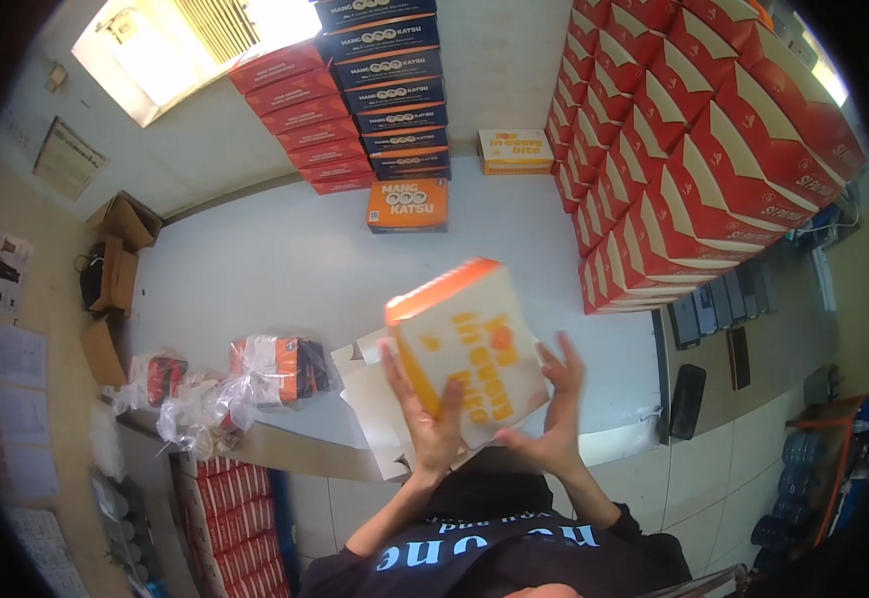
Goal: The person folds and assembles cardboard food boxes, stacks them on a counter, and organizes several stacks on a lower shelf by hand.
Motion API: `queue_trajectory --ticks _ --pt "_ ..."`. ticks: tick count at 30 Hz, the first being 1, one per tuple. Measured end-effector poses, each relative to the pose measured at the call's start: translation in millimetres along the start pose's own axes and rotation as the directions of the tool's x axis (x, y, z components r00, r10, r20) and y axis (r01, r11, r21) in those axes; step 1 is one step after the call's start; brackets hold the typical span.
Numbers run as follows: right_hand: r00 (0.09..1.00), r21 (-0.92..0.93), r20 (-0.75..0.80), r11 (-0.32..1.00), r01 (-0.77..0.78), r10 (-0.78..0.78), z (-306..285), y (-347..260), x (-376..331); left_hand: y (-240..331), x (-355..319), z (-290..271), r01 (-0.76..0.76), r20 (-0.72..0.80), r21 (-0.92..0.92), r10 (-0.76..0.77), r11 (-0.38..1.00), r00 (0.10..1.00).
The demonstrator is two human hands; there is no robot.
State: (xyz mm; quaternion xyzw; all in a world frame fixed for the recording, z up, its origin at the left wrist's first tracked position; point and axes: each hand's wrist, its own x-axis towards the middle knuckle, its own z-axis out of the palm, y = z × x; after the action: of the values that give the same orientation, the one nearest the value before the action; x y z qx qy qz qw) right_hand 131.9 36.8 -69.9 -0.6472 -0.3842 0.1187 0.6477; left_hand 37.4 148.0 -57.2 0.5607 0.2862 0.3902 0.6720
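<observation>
A white and yellow cardboard food box (484, 349) with an orange edge is raised, tilted, above the near edge of the table. My left hand (426, 419) grips it from its left side, the thumb across the printed face. Beside the box's right edge, my right hand (554, 419) has its fingers spread, with the thumb by the lower corner; whether it touches is hard to tell through the blur. Flat white cardboard blanks (362, 399) lie under the box, partly hidden by it and my left hand.
Beyond stand an orange box (407, 206), a yellow and white box (516, 151), and stacks of dark blue boxes (394, 98) and red boxes (305, 125). Tall rows of red and cream boxes (674, 179) border the right. Plastic-wrapped packs (277, 371) lie at left on the pale table (235, 259).
</observation>
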Motion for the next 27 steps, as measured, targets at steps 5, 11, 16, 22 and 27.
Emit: queue_trajectory --ticks 5,11,16,22,27 --pt "0.893 0.542 -0.079 0.771 -0.334 0.443 17.2 24.0 -4.5 -49.1 -13.0 12.1 -0.14 -0.078 0.242 0.163 0.96 0.983" --pt "0.994 -0.572 0.001 0.815 0.09 -0.108 -12.2 14.6 81.1 -52.2 78.0 -17.5 0.339 -0.14 -0.316 -0.396 0.886 0.907" --pt "0.943 -0.77 0.253 0.546 0.331 -0.215 17.4 94.6 196.5 -24.2 101.1 14.8 0.189 0.18 -0.588 -0.101 0.786 0.979" --pt "0.965 -0.984 0.142 0.075 0.162 -0.223 -44.8 297.8 383.0 -87.8 93.6 -42.4 0.149 -0.106 0.078 -0.14 0.986 0.984" --pt "0.973 -0.959 0.175 0.25 0.134 0.147 24.7 306.9 285.2 -121.4 35.1 -134.6 0.481 -0.527 0.443 -0.215 0.756 0.822"
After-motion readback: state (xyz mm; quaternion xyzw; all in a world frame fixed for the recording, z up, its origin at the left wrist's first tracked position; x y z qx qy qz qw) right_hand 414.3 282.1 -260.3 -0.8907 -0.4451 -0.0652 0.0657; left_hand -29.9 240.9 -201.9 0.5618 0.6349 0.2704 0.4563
